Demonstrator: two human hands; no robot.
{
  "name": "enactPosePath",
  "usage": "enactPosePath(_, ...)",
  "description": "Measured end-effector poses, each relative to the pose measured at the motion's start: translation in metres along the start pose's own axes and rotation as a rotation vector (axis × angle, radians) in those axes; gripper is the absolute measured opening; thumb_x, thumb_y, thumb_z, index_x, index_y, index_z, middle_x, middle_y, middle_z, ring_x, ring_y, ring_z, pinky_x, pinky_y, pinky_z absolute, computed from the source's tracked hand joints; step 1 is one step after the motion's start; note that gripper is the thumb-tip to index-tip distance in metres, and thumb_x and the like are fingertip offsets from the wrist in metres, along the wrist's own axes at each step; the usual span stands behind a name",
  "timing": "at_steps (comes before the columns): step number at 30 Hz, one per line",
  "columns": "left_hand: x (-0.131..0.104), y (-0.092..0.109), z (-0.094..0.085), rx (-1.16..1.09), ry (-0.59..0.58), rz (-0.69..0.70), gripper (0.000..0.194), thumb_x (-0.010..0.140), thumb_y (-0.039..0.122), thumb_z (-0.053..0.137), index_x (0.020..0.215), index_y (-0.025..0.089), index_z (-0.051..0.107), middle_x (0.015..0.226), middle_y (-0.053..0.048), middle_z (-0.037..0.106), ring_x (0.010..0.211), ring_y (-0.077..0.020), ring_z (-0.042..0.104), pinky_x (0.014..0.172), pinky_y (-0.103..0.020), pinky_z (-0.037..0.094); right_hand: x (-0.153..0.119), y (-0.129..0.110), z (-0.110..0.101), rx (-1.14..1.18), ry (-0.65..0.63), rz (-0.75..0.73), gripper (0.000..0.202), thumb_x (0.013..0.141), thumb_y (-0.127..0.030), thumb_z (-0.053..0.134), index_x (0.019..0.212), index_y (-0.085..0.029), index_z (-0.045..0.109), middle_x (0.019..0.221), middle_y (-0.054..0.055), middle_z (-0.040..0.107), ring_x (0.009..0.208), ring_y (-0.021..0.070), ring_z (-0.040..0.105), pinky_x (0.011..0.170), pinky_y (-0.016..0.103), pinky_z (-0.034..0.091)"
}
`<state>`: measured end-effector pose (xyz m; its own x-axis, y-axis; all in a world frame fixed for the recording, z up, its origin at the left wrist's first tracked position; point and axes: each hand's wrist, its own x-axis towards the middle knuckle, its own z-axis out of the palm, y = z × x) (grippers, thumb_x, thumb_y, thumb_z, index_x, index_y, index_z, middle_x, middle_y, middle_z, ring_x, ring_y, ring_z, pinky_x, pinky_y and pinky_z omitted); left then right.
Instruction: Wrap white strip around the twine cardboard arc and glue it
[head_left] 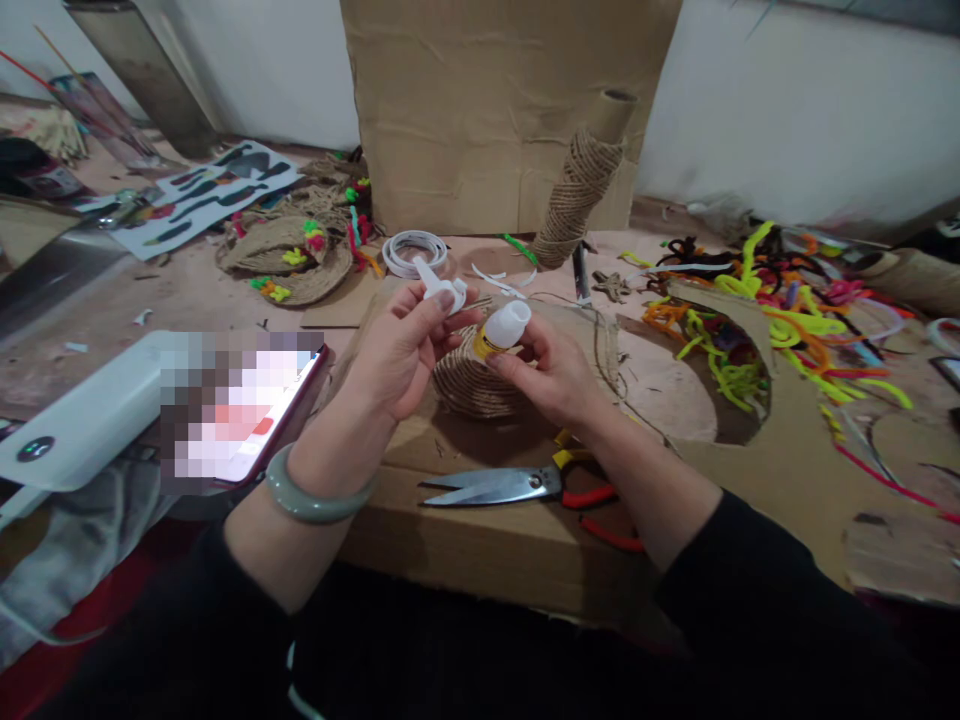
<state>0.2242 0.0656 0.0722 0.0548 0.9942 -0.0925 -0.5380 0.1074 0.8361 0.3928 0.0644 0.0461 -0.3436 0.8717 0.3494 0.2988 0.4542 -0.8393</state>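
My left hand (405,345) pinches a white nozzle cap (442,290) whose tapered tip points up and left. In my right hand (551,365) is a small white glue bottle (504,328) with a yellow label, tilted with its uncapped neck toward the upper right. The cap and the bottle are apart. Beneath both hands lies a coil of brown twine (480,385) wound in rounds on cardboard, partly hidden by the hands. Scissors (495,485) with red and yellow handles rest in front of it, blades pointing left.
A twine-wrapped cardboard tube (581,190) stands behind, before an upright cardboard sheet (495,110). Colourful pipe cleaners (757,290) are heaped on the right, near a cut cardboard piece (795,400). A lit phone (255,410) and a white power bank (97,410) are at left.
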Motion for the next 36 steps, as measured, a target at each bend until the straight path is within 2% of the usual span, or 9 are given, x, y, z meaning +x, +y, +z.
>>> enactPosePath(5,0.003,-0.005,-0.002,0.001,-0.014,0.01,0.018,0.07,0.017,0.075,0.083,0.019,0.063,0.082,0.002,0.067,0.066,-0.008,0.061,0.056,-0.02,0.041,0.0,0.005,0.0,-0.034,0.01,0.058,0.031,0.081,-0.037,0.063,0.107,-0.02,0.059,0.097,0.004,0.068,0.078,0.0163,0.061,0.06,0.029,0.049)
enactPosePath(9,0.006,-0.008,-0.004,0.007,-0.016,-0.001,0.022,0.067,0.002,0.07,0.08,0.018,0.063,0.079,0.003,0.063,0.07,-0.0081,0.057,0.062,-0.02,0.042,0.0,0.01,0.0,-0.048,0.038,0.063,0.032,0.078,-0.04,0.066,0.102,-0.019,0.063,0.09,0.004,0.07,0.072,0.0163,0.061,0.059,0.03,0.05)
enactPosePath(13,0.006,-0.008,-0.004,-0.01,-0.007,0.004,0.022,0.067,-0.001,0.066,0.079,0.016,0.062,0.079,0.002,0.062,0.073,-0.0086,0.056,0.07,-0.022,0.043,0.0,0.01,-0.002,-0.088,0.039,0.067,0.031,0.077,-0.04,0.067,0.1,-0.019,0.065,0.087,0.003,0.071,0.065,0.0146,0.059,0.055,0.029,0.049)
enactPosePath(18,0.005,-0.006,-0.001,-0.029,-0.013,-0.033,0.023,0.066,-0.004,0.065,0.078,0.016,0.062,0.076,0.003,0.061,0.07,-0.0075,0.056,0.074,-0.023,0.045,-0.001,0.012,-0.002,-0.089,0.015,0.086,0.038,0.077,-0.043,0.068,0.106,-0.019,0.065,0.092,0.004,0.071,0.071,0.0168,0.062,0.059,0.031,0.051)
enactPosePath(24,0.002,-0.005,0.003,-0.014,-0.027,-0.066,0.018,0.068,0.002,0.069,0.077,0.016,0.064,0.075,0.002,0.065,0.064,-0.0066,0.057,0.063,-0.02,0.045,-0.005,0.008,-0.003,0.06,-0.055,0.079,0.052,0.077,-0.048,0.069,0.122,-0.023,0.06,0.12,0.008,0.067,0.1,0.0225,0.065,0.078,0.036,0.055)
enactPosePath(27,0.003,-0.009,0.001,-0.013,-0.049,-0.057,0.015,0.069,0.007,0.071,0.079,0.016,0.066,0.078,0.001,0.068,0.068,-0.0083,0.061,0.065,-0.021,0.047,-0.008,0.004,-0.003,0.118,-0.083,0.078,0.057,0.077,-0.048,0.07,0.126,-0.023,0.057,0.126,0.009,0.064,0.11,0.0234,0.062,0.089,0.04,0.054)
enactPosePath(30,0.005,-0.014,-0.001,0.032,-0.058,-0.025,0.018,0.068,0.012,0.074,0.084,0.017,0.068,0.081,-0.001,0.071,0.071,-0.0108,0.063,0.07,-0.025,0.048,-0.008,0.003,-0.003,0.125,-0.089,0.094,0.056,0.077,-0.049,0.07,0.125,-0.023,0.058,0.122,0.009,0.066,0.108,0.023,0.063,0.092,0.042,0.053)
enactPosePath(34,0.008,-0.019,-0.004,0.136,-0.086,0.024,0.019,0.066,0.019,0.077,0.084,0.017,0.071,0.083,-0.002,0.073,0.077,-0.0131,0.064,0.075,-0.026,0.049,-0.006,0.003,-0.004,0.125,-0.096,0.08,0.05,0.076,-0.051,0.069,0.117,-0.023,0.062,0.111,0.007,0.069,0.099,0.0214,0.065,0.087,0.041,0.054)
enactPosePath(36,0.008,-0.019,-0.005,0.151,-0.1,0.025,0.018,0.066,0.021,0.078,0.083,0.018,0.071,0.083,-0.002,0.073,0.075,-0.0123,0.063,0.073,-0.025,0.048,-0.004,0.003,-0.004,0.127,-0.091,0.075,0.047,0.076,-0.05,0.069,0.113,-0.023,0.063,0.106,0.006,0.069,0.094,0.0202,0.065,0.085,0.039,0.054)
